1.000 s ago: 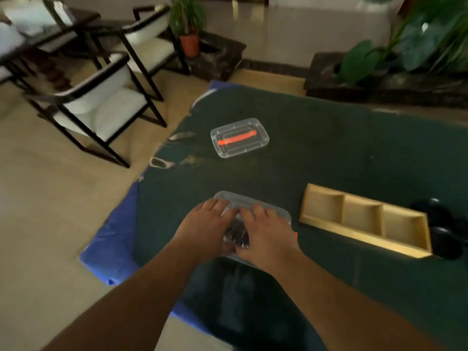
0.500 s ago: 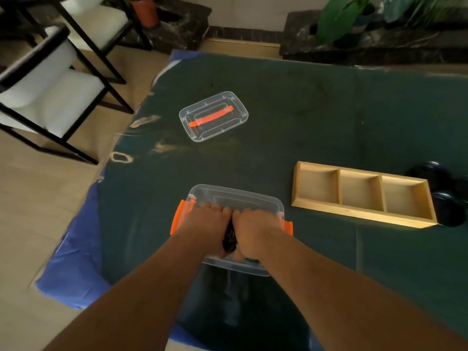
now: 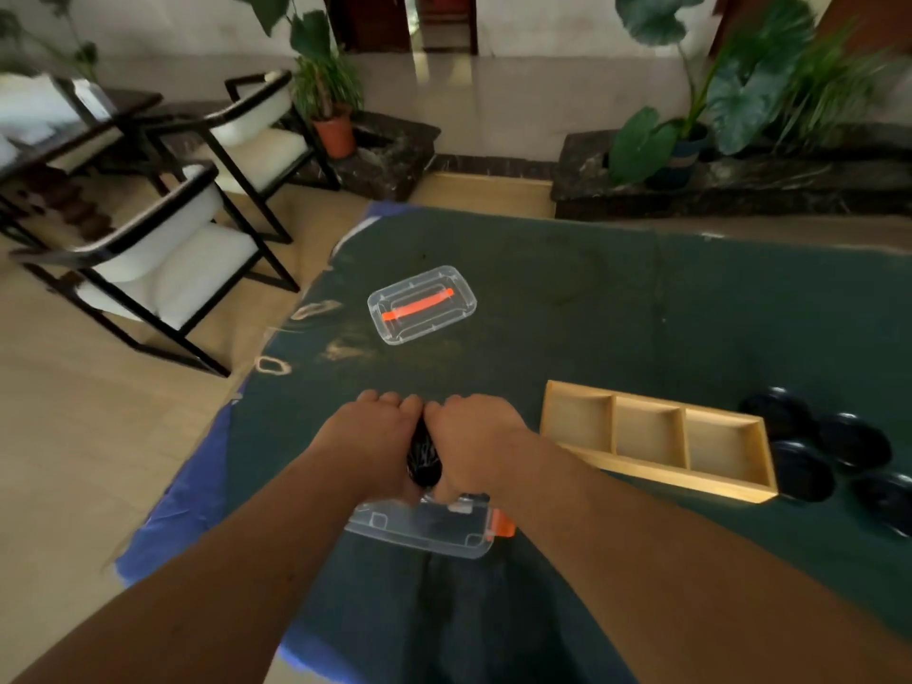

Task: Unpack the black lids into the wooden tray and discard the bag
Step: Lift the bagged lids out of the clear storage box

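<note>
My left hand (image 3: 367, 439) and my right hand (image 3: 474, 436) are closed side by side on a crinkly bag of black lids (image 3: 423, 459), held just above a clear plastic box (image 3: 424, 530) with an orange clasp. Most of the bag is hidden between my fingers. The wooden tray (image 3: 656, 439) with three compartments lies to the right on the green table cover; all three compartments look bare.
The box's clear cover with an orange handle (image 3: 422, 304) lies farther back on the table. Several black round bowls (image 3: 829, 451) sit right of the tray. Chairs (image 3: 148, 259) stand off the table's left edge; potted plants (image 3: 691, 125) line the far wall.
Both hands have risen out of the clear box with the bag gripped between them. The head camera has tilted up, showing more of the room.
</note>
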`<state>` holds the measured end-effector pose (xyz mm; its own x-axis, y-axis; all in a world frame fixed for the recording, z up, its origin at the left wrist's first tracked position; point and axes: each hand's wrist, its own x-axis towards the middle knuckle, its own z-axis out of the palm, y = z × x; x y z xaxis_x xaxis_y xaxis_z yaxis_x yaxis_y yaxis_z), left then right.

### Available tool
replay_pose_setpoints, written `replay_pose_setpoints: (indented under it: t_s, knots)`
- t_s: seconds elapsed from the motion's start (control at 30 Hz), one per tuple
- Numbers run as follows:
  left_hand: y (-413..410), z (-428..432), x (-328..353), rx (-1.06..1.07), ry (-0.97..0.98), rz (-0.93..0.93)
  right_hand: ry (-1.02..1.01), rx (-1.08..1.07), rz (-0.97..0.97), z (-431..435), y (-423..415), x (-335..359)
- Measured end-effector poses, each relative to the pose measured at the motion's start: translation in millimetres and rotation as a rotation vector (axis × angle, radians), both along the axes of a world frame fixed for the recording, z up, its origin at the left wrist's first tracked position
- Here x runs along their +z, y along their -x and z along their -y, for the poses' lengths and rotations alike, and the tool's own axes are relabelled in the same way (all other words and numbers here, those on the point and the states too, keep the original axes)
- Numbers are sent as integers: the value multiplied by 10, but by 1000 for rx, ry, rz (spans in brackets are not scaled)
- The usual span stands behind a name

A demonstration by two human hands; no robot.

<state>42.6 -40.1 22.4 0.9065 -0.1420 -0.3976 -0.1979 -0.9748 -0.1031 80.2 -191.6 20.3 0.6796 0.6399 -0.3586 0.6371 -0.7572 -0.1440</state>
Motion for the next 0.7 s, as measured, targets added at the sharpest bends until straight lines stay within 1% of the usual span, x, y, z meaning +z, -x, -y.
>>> replay_pose_setpoints:
  t_s: [0.07,0.17,0.27,0.4,0.5,0.57,0.63,0.7]
  knots:
    - [-50,303,129,-26,17,39,-8,-28,33,323,-9,112]
    - [-136,949,104,-100,59,38,51,-92,37,960,9,106]
    - [-132,1655,-204,-166,108,-4,108,-188,11,1665,137,-153]
    - [78,2390,-824,-226,146,-123,187,-254,-65,2393,433,-708]
    - [286,2674,-1218,-237,140,-203,197,-263,-115,2683,651,-1131]
    - [393,2750,-1390,-248,130,-220,185,-273,-140,2776,775,-1348]
    - [427,2779,-1474,-291,111,-206,160,-314,-150,2815,868,-1477]
    - [380,2786,-1495,-360,94,-164,112,-425,-161,2813,949,-1535]
